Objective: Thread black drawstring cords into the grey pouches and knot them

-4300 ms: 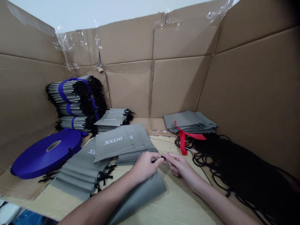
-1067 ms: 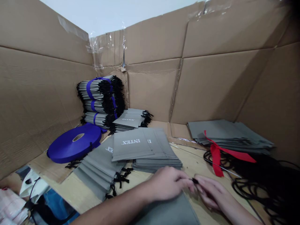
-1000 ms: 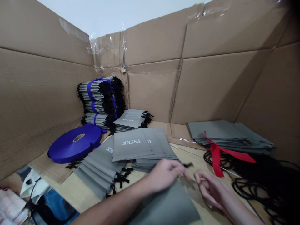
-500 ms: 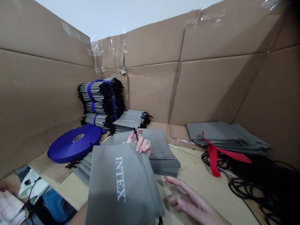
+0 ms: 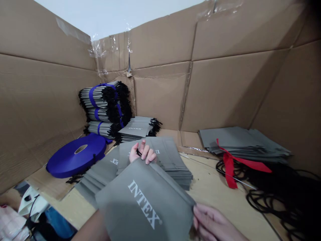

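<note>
A grey drawstring bag (image 5: pixel 135 204) with white INTEX lettering is held up in front of me, tilted. My left hand (image 5: pixel 143 153) is closed at its upper corner, with a black cord between the fingers. At the right corner, my right hand (image 5: pixel 209 221) pinches the bag's edge between thumb and fingers. Behind the bag lies a pile of flat grey bags (image 5: pixel 170 150), and a slanted row of more grey bags (image 5: pixel 92 177) fans out on the left.
Strapped bundles of corded bags (image 5: pixel 97 97) stand in the back left corner beside a purple strap roll (image 5: pixel 65 157). A corded bag stack (image 5: pixel 132 128) is nearby. On the right are grey bags (image 5: pixel 233 139), a red ribbon (image 5: pixel 229 170) and black cords (image 5: pixel 273 190). Cardboard walls (image 5: pixel 160 97) enclose the table.
My right hand has moved from open beside the bag to pinching its right corner. The bag has turned, so its lettering now slants. My left hand has shifted slightly left and down.
</note>
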{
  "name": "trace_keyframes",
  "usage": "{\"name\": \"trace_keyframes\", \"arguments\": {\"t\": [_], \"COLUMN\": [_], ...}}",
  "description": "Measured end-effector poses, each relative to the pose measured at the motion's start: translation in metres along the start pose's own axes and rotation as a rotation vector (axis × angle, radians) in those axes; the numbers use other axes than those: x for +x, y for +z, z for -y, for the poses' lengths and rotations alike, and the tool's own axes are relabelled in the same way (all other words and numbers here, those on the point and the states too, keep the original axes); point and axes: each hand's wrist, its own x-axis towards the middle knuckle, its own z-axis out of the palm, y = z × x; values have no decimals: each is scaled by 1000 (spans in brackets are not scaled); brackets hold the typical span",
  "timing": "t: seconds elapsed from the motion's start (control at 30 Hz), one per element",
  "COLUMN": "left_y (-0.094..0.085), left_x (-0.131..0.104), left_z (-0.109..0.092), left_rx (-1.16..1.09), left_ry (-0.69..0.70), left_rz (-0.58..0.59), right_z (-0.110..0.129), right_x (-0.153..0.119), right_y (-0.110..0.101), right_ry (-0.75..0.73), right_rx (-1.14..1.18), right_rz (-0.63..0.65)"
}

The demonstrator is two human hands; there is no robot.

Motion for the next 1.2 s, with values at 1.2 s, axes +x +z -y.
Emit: {"name": "trace_keyframes", "arguments": {"t": [1.2], "left_y": [32], "left_x": [-43], "left_z": [68], "left_rx": [1793], "left_ry": [8], "left_rz": [944], "right_z": [51], "right_x": [-36], "right_y": [-84], "right_ry": [-437], "right_rx": [-671], "right_rz": [-587]}}
